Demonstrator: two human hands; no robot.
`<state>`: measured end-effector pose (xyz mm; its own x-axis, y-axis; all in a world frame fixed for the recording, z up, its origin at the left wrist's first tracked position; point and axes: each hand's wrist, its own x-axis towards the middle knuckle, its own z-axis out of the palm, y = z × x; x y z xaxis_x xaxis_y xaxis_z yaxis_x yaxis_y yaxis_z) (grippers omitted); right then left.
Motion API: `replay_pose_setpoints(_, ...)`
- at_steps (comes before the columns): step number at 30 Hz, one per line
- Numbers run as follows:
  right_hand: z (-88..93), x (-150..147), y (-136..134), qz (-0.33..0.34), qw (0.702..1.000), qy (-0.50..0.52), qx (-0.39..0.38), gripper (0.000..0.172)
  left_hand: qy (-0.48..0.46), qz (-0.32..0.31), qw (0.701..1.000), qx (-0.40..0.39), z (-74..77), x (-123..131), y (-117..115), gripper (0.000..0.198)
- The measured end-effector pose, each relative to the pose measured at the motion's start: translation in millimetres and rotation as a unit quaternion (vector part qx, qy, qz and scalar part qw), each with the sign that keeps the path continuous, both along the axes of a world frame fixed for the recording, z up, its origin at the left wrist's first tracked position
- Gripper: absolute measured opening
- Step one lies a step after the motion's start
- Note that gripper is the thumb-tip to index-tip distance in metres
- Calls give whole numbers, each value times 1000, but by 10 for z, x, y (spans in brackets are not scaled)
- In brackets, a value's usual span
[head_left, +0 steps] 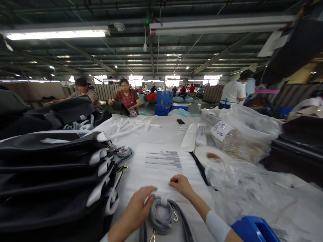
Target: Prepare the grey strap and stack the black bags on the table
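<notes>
A coiled strap (158,226) in clear wrapping, with gold-coloured clips (175,215), lies near the front edge of the view. My left hand (136,206) is at the coil's upper left, fingers stretched and thumb apart; whether it touches the coil is hard to tell. Above and right of the coil, my right hand (182,185) is closed with its fingertips pinched together over the white sheet; anything between them is too small to make out. Dark handles (183,220) curve beside the coil. Beyond my hands, a printed text panel (164,161) shows on the white sheet (141,174).
Stacked black bags (50,174) with white padding fill the left. To the right are a white roll (210,154), clear plastic bags (247,134) and a blue container (253,230). A phone (180,121) lies farther back. Co-workers (125,97) stand beyond the table.
</notes>
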<state>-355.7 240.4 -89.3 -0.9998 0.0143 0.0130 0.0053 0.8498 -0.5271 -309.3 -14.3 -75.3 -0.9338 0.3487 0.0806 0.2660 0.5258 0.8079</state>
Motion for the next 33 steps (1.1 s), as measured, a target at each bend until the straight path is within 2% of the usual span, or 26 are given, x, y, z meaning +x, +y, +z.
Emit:
replay_pose_setpoints(3,-189,-118,-6,-1,998,-38,39,15,47,-11,997,-54,-40,-648,268,41)
replay_pose_setpoints(5,-252,-127,-9,1,997,-50,64,10,50,-17,994,-97,-137,-892,417,41)
replay_pose_setpoints(6,-269,-129,-8,4,996,-53,74,7,50,-19,991,-121,-187,-955,475,42)
replay_pose_setpoints(10,-281,-208,19,15,992,-60,108,17,57,-50,967,-245,-294,-1014,623,52)
replay_pose_setpoints(12,-262,-283,45,20,991,-67,113,22,56,-76,950,-299,-292,-1037,674,43)
replay_pose_setpoints(14,-224,-338,75,32,991,-74,108,28,50,-100,937,-332,-277,-1078,715,26)
replay_pose_setpoints(16,-175,-325,109,57,991,-80,94,31,43,-122,926,-354,-260,-1112,722,22)
replay_pose_setpoints(18,-129,-206,160,90,989,-84,77,28,30,-140,919,-367,-247,-1112,664,31)
replay_pose_setpoints(22,-89,332,350,108,986,-106,65,62,-14,-154,914,-375,-245,-975,298,67)
replay_pose_setpoints(25,-140,773,501,87,978,-164,94,80,-57,-128,905,-402,-285,-788,-71,101)
replay_pose_setpoints(27,-227,954,557,67,973,-182,122,89,-87,-100,897,-421,-331,-663,-251,118)
replay_pose_setpoints(29,-352,1023,580,38,977,-154,143,83,-108,-79,896,-423,-386,-557,-334,115)
replay_pose_setpoints(33,-607,986,596,24,985,-58,163,61,-100,-44,908,-404,-518,-406,-264,71)
